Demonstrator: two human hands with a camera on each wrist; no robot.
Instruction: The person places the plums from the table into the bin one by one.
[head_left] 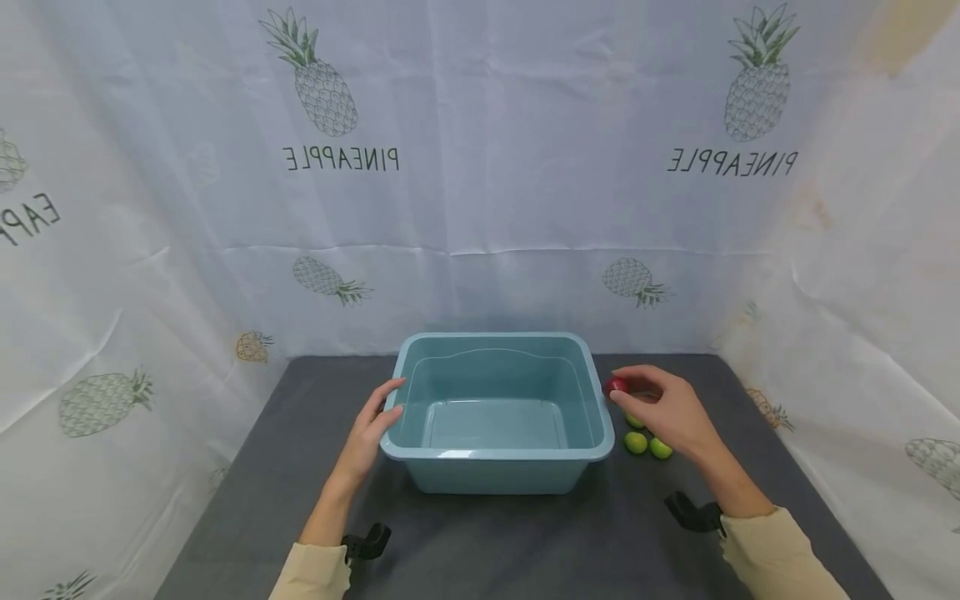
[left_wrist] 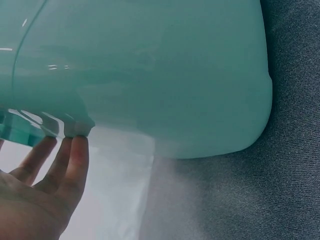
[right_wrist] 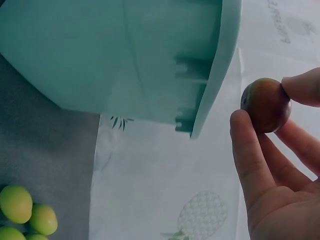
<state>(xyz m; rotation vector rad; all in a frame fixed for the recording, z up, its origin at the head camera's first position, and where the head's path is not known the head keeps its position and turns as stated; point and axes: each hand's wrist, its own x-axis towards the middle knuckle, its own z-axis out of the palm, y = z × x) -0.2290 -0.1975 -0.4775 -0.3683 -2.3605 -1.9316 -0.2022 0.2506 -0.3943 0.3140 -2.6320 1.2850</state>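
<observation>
A light blue plastic basin [head_left: 495, 482] stands upright on the dark cloth. My left hand [head_left: 367, 429] holds its left rim; in the left wrist view, several fingertips [left_wrist: 79, 150] touch the rim's edge beside the basin's wall [left_wrist: 175, 80]. Just off the right rim, my right hand [head_left: 671, 412] pinches a small round red fruit, like a plum [head_left: 617, 385], between thumb and fingers. Close up in the right wrist view, this plum [right_wrist: 267, 105] looks dark red with a greenish patch, apart from the basin [right_wrist: 150, 55]. Nothing shows inside the basin.
Several green fruits [head_left: 636, 442] lie on the dark tabletop [head_left: 255, 492] right of the basin, below my right hand. White curtains [head_left: 517, 200] printed with pineapples hang behind the table and on both sides. A black strap device [head_left: 697, 512] sits on each wrist.
</observation>
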